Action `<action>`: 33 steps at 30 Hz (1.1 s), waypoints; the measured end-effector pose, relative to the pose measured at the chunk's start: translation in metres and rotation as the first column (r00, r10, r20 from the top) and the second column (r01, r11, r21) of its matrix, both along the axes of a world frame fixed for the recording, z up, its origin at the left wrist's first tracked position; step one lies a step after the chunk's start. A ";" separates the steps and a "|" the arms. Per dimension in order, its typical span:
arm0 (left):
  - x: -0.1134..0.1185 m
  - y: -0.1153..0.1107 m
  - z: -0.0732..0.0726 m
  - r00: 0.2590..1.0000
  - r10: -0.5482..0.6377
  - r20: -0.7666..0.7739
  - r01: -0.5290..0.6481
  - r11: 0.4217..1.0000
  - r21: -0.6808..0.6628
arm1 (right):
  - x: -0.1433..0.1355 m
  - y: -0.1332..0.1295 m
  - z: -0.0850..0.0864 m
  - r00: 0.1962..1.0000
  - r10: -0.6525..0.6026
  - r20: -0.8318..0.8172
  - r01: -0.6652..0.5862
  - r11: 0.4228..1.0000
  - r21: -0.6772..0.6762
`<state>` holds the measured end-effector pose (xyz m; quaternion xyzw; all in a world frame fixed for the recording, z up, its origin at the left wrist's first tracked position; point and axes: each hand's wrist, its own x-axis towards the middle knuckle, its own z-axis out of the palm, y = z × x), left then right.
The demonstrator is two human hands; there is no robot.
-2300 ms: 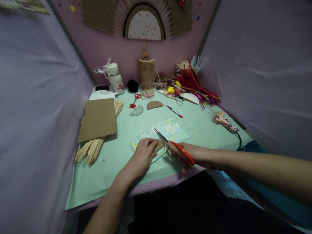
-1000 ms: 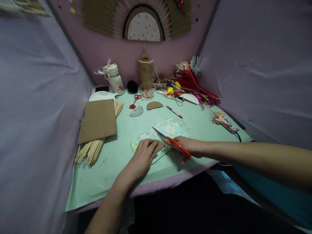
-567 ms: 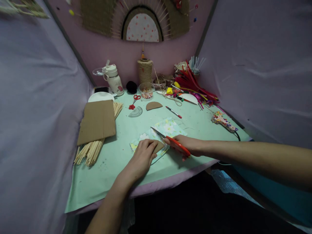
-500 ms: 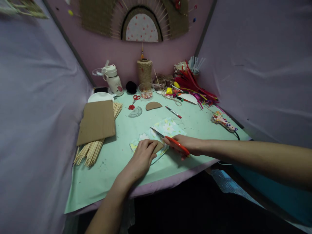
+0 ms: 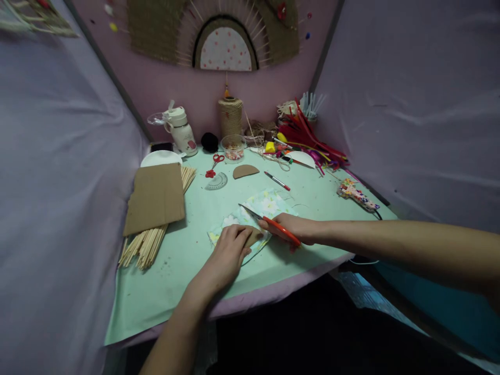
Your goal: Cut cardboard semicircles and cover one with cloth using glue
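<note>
My left hand (image 5: 227, 249) presses a tan half-round piece of cardboard (image 5: 254, 236) down onto a floral fabric (image 5: 269, 202), light blue with white and yellow flowers. The fingers cover much of the cardboard. In my right hand (image 5: 297, 225) is a pair of scissors (image 5: 280, 229) with red-orange handles. Their blades point up and left, over the fabric just beyond the cardboard. The blades look nearly closed. The fabric lies flat on the green tabletop (image 5: 175, 291), its near edge partly hidden by my hands.
On the left, a cardboard sheet (image 5: 156, 198) rests on bamboo sticks (image 5: 146, 247). Farther back are a protractor (image 5: 216, 181), small red scissors (image 5: 217, 158), another cardboard half-circle (image 5: 245, 171), a pen (image 5: 277, 180), a bottle (image 5: 183, 133) and twine (image 5: 230, 119). A glue gun (image 5: 357, 195) lies right.
</note>
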<state>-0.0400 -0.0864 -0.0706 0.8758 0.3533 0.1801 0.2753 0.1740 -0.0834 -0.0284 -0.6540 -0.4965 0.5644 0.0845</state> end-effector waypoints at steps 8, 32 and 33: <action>0.001 0.000 -0.001 1.000 0.016 -0.015 -0.016 1.000 0.008 | 0.031 -0.003 -0.007 0.989 -0.092 0.115 0.078 0.989 0.123; 0.001 -0.006 0.005 0.972 0.183 -0.148 -0.171 0.981 0.091 | 0.129 0.005 -0.033 0.462 -0.368 0.807 -0.187 0.849 0.494; 0.002 -0.006 0.006 0.972 0.183 -0.146 -0.171 0.981 0.092 | 0.128 0.005 -0.034 0.463 -0.360 0.810 -0.197 0.849 0.491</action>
